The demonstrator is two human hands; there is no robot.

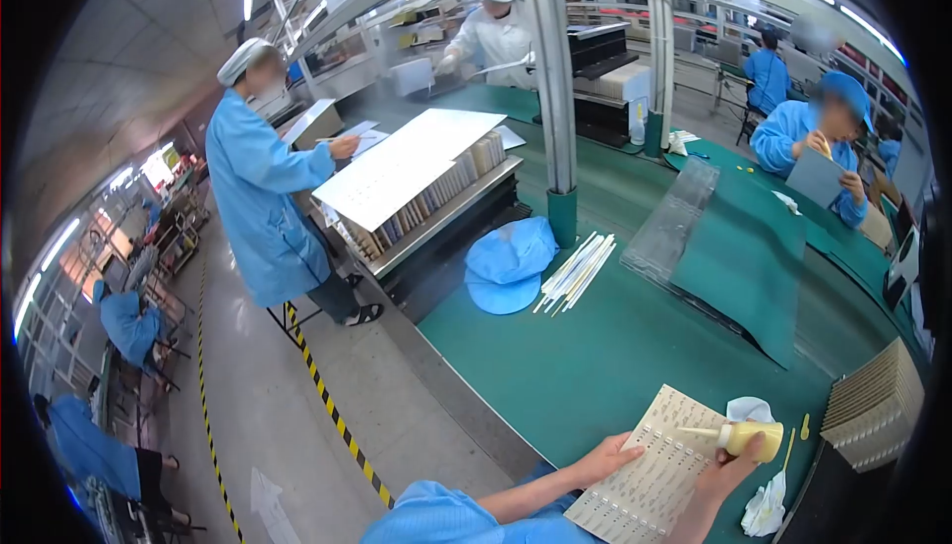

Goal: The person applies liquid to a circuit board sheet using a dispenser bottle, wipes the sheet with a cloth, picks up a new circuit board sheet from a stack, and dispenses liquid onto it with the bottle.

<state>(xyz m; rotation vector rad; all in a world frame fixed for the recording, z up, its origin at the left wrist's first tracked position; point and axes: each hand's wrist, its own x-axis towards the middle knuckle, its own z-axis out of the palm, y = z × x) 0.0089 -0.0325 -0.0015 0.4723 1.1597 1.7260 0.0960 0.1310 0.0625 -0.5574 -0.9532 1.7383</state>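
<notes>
My left hand [607, 459] is closed on the left edge of a beige board panel [647, 475] covered with rows of small printed marks. My right hand [732, 473] is wrapped round a pale yellow squeeze bottle [756, 439], lying at the board's right edge. The bottle is tilted sideways, its thin nozzle pointing left over the upper part of the board. Whether the nozzle tip touches the surface, I cannot tell. Behind the bottle lies a white cloth [749, 408]; a crumpled white cloth [766, 510] and a thin yellow stick [789, 451] are to the right.
A rack of upright boards [873, 407] stands at right. A blue cap [511, 258] and several pale sticks [577, 272] lie near a metal post [551, 78]. Clear plastic trays [674, 217] rest on the green bench [555, 370]. Co-workers in blue work nearby.
</notes>
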